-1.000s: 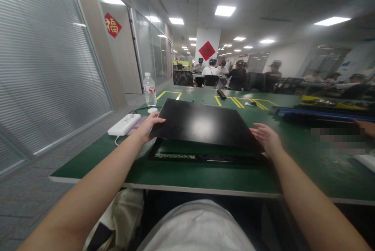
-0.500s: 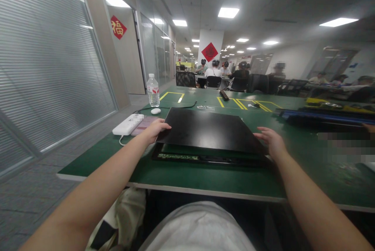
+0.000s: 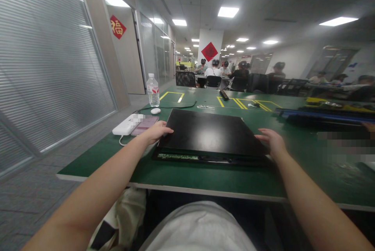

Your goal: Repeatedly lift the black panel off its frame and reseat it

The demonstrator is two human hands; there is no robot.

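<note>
A flat, glossy black panel [image 3: 209, 129], like a display screen, lies just above or on a shallow black frame [image 3: 234, 160] on the table. Along the frame's near side shows a strip of green circuit board [image 3: 177, 156]. My left hand [image 3: 157, 131] grips the panel's left edge, thumb on top and the other fingers mostly hidden. At the right edge, my right hand [image 3: 273, 143] holds the panel with its fingers along the side. Whether the panel's far side touches the frame, I cannot tell.
On the green table [image 3: 187, 176], a white power strip [image 3: 127, 124], a phone-like slab [image 3: 145, 123], a white oval object [image 3: 155, 111] and a water bottle [image 3: 153, 91] stand left. A blurred dark stack [image 3: 328, 117] lies right. Several people sit farther back.
Both hands have lowered the black panel slightly, and the gap between its near edge and the frame has narrowed. My left hand has shifted a little to the right.
</note>
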